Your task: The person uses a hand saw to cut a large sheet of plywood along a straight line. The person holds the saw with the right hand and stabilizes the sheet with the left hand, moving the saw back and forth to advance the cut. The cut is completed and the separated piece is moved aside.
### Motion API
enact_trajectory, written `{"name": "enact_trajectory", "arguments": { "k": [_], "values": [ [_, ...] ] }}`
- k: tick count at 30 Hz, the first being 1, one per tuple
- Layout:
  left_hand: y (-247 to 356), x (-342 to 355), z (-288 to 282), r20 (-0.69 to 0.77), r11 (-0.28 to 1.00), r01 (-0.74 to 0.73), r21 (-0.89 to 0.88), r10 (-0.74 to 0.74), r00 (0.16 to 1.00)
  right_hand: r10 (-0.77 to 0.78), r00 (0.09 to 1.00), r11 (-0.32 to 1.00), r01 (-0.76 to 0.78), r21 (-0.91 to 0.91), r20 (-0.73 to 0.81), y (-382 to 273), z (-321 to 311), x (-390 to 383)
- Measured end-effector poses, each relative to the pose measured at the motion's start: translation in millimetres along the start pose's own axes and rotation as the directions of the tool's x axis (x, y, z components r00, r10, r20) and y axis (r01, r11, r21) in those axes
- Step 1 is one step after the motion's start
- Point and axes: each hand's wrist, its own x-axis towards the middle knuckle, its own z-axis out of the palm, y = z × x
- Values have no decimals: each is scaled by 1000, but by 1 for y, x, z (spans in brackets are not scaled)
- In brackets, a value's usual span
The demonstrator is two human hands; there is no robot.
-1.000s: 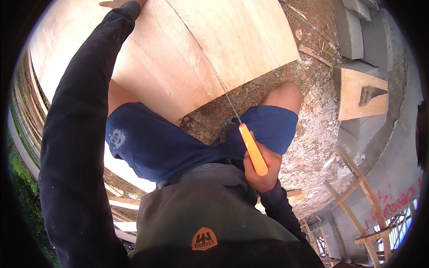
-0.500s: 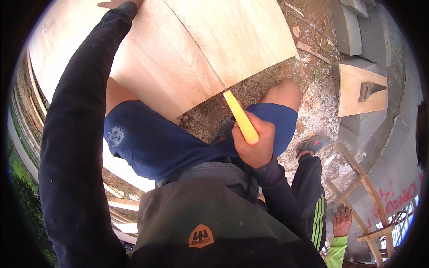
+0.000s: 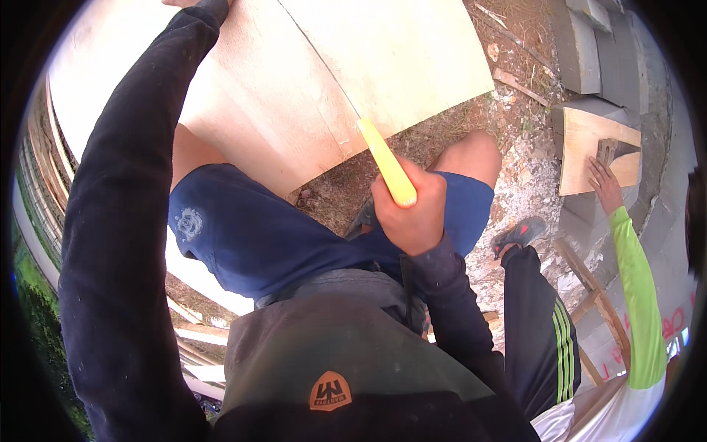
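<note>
Right hand [image 3: 414, 214] grips saw handle [image 3: 387, 163] at plywood sheet [image 3: 324, 81] edge.

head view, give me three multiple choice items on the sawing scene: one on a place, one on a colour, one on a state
1. Where is the saw handle?
A. on the ground
B. in the right hand
C. on the grey blocks

2. What colour is that handle?
A. yellow
B. red
C. black

3. How is the plywood sheet?
A. uncut
B. sawn fully in two
C. partly cut, with a slit running in from its near edge

Answers:
1 B, the right hand's fingers wrap the grip.
2 A, it shows bright yellow.
3 C, a thin kerf leads away from the handle, the sheet being whole beyond.
</note>
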Motion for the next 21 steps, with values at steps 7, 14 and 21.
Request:
{"name": "enact_trajectory", "arguments": {
  "k": [7,14,21],
  "values": [
    [7,-5,-13,-13,998,-13,61,14,1000,118,993,990,-118,-84,6,-19,-71,-111],
    [11,-1,-12,29,999,-25,36,24,999,131,983,990,-124,-61,129,-12,17,60],
    [1,-6,-15,15,998,-20,58,20,1000,124,991,983,-117,-145,45,-24,-102,-156]
  ]
}}
